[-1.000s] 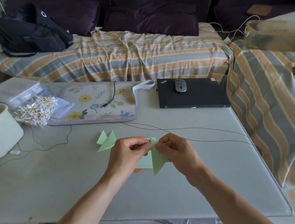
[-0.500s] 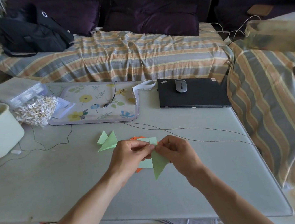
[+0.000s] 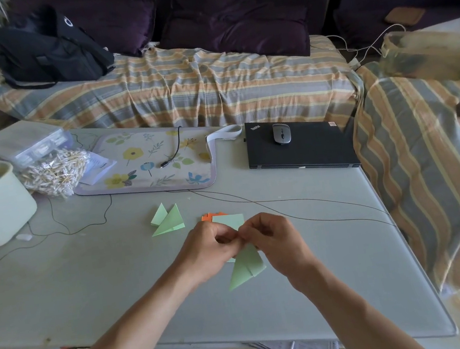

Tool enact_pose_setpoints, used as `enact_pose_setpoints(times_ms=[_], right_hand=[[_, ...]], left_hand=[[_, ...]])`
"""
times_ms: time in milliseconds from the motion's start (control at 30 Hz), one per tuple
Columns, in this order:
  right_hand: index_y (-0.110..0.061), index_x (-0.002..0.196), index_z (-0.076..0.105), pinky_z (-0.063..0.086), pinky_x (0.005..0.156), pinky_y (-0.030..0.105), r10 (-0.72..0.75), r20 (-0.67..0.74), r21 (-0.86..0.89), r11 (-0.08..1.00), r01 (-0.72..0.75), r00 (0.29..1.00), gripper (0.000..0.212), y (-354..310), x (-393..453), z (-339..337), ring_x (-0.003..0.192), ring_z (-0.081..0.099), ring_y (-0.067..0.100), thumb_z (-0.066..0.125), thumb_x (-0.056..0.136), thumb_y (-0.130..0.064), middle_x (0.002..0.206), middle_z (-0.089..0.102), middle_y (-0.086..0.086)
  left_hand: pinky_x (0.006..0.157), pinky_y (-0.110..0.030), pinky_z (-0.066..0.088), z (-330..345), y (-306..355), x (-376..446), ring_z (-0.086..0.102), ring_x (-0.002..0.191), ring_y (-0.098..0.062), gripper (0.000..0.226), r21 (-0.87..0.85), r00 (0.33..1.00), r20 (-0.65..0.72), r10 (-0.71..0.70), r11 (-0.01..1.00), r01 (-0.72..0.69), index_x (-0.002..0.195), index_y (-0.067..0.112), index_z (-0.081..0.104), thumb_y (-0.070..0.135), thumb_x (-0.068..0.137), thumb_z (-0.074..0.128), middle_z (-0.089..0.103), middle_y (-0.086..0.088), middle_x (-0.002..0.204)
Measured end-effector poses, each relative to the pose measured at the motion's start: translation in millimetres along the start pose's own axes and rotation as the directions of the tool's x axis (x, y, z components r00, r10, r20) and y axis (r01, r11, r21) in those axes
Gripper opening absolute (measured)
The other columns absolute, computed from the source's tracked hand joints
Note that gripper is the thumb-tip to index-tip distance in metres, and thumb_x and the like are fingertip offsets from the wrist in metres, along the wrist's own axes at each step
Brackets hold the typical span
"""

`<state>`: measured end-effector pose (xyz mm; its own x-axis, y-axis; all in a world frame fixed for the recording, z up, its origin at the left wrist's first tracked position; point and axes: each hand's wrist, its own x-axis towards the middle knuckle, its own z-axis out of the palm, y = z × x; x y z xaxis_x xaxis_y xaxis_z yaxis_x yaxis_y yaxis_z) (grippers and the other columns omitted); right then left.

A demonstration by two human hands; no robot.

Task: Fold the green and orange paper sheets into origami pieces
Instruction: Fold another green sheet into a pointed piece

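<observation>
Step in hand: creasing a green piece. Left hand and right hand each pinch its top, grip to grip above the counter; point hangs below. Orange sheets lie just beyond. Next, probably: press the fold flat, evenly.

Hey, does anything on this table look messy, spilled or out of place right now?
Nothing is spilled or damaged. Thin cables trail loose across the table, passing just behind the hands folding green paper, so they could snag. A mouse sits on the closed laptop, which is odd but steady.
</observation>
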<state>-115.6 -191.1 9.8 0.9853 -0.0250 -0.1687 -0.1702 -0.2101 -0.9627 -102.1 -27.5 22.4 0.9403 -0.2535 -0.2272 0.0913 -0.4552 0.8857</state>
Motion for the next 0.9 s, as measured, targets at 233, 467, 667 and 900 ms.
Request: enact_pose_setpoints(times_ms=[233, 467, 667, 900], right_hand=[[-0.01, 0.083, 0.072, 0.046, 0.07, 0.034, 0.04, -0.06, 0.076, 0.997, -0.035, 0.997, 0.02, -3, 0, -5, 0.068, 0.056, 0.015, 0.072, 0.093, -0.027, 0.07, 0.065, 0.001], [-0.01, 0.082, 0.07, 0.04, 0.068, 0.033, 0.06, -0.018, 0.015, 0.998, -0.059, 0.998, 0.024, -4, 1, -6, 0.065, 0.049, 0.015, 0.07, 0.095, -0.03, 0.067, 0.06, -0.004], [-0.012, 0.088, 0.073, 0.058, 0.079, 0.039, 0.067, -0.067, 0.117, 0.991, -0.059, 0.996, 0.013, -3, 2, -7, 0.072, 0.066, 0.019, 0.068, 0.095, -0.021, 0.081, 0.074, 0.011], [-0.025, 0.1, 0.077, 0.061, 0.086, 0.041, 0.063, -0.037, 0.099, 0.993, -0.059, 0.997, 0.022, -2, 1, -6, 0.078, 0.071, 0.019, 0.062, 0.095, -0.01, 0.087, 0.076, 0.008]], left_hand=[[0.054, -0.013, 0.036, 0, 5, -4, 0.049, 0.051, 0.003, 0.022, 0.015, 0.999, 0.005, 0.041, 0.999, -0.041, 0.068, 0.019, 0.074, 0.012, 0.089, 0.071, 0.059, 0.016, 0.054], [0.056, -0.015, 0.04, -1, 4, -2, 0.054, 0.053, -0.001, 0.02, -0.056, 1.0, 0.031, -0.003, 0.998, 0.004, 0.07, 0.019, 0.072, 0.013, 0.089, 0.071, 0.062, 0.014, 0.056], [0.058, -0.017, 0.041, 0, -1, 0, 0.054, 0.063, -0.005, 0.026, -0.081, 0.996, 0.085, -0.024, 0.996, 0.031, 0.093, 0.023, 0.071, 0.001, 0.082, 0.065, 0.062, 0.015, 0.072], [0.062, -0.029, 0.05, 0, -5, 2, 0.061, 0.07, -0.01, 0.037, -0.18, 0.999, -0.02, -0.034, 0.983, 0.029, 0.102, 0.046, 0.067, 0.018, 0.077, 0.071, 0.063, 0.003, 0.091]])
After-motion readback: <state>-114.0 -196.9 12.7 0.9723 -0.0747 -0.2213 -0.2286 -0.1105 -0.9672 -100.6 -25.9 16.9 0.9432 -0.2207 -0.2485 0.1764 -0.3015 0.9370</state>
